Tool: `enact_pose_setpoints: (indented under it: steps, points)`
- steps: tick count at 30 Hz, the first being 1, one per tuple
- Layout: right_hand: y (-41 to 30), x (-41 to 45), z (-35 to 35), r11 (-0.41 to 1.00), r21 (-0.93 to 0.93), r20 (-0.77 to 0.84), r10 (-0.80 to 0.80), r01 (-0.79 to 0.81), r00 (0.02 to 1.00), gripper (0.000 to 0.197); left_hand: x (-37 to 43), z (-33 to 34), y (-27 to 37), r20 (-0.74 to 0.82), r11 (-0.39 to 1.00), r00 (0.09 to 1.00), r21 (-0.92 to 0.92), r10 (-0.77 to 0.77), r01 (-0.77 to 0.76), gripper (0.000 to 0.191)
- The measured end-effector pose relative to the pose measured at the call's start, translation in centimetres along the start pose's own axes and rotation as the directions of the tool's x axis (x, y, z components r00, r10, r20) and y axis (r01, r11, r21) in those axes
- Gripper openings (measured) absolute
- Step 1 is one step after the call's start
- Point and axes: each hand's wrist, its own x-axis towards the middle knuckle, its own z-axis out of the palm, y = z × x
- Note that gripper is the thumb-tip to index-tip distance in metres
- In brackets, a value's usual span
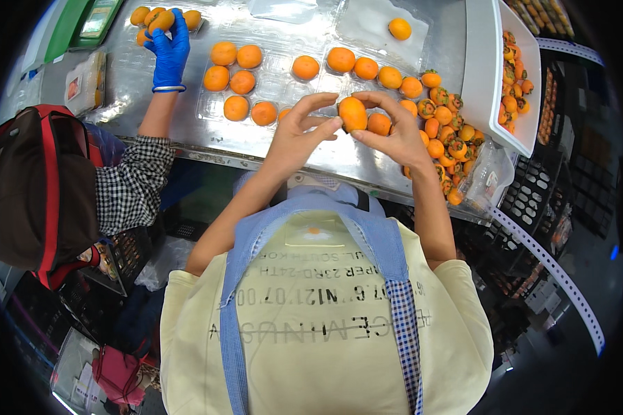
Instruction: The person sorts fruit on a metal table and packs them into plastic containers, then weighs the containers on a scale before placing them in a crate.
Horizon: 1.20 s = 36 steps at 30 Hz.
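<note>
An orange persimmon [352, 114] is held up over the metal table, its calyx side turned left. My right hand [392, 122] grips it with fingertips above and thumb below. The thumb of my left hand [303, 127] touches the fruit's left edge, while its other fingers stretch close by; whether they also grip is unclear. Beneath and beyond my hands, a clear plastic tray [276, 96] holds persimmons in its moulded cups, among them one persimmon [306, 67] near the middle. To the right of my right hand lies a heap of persimmons [449, 136], many with green calyxes.
A white bin [524, 111] of persimmons rests at the right. At the left, a co-worker's blue-gloved hand [170, 54] holds a persimmon [161, 21] over others. Another tray [379, 36] with a white liner and one persimmon lies farther back. The table edge [228, 155] runs before me.
</note>
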Motion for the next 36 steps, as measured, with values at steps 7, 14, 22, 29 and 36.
enact_pose_setpoints:
  steps: [7, 14, 22, 29, 36]
  points:
    - [-1.2, 0.7, 2.8, 0.991, -0.104, -0.024, -0.083, 0.08, 0.996, 0.052, 0.1, -0.1, -0.9, -0.062, 0.971, 0.969, 0.007, 0.239, -0.239, 0.042]
    - [-1.5, 1.2, 4.1, 0.976, -0.182, -0.081, -0.139, 0.122, 0.987, 0.049, -0.1, -0.3, -0.8, -0.148, 0.971, 0.96, -0.003, 0.236, -0.239, 0.037]
    - [-1.1, 1.3, 4.5, 0.981, -0.17, -0.088, -0.107, 0.091, 0.99, 0.05, -0.1, -0.5, 0.4, -0.19, 0.993, 0.98, -0.087, 0.059, -0.077, 0.035]
    - [-0.9, 1.0, 4.7, 0.989, -0.133, -0.091, -0.084, 0.071, 0.992, 0.05, 0.1, -0.8, -1.3, -0.12, 0.975, 0.969, -0.022, 0.217, -0.221, 0.04]
    - [-1.2, 0.7, 5.0, 0.985, -0.153, -0.105, -0.091, 0.074, 0.99, 0.051, -0.3, -0.5, -0.6, -0.171, 0.988, 0.977, -0.066, 0.128, -0.141, 0.036]
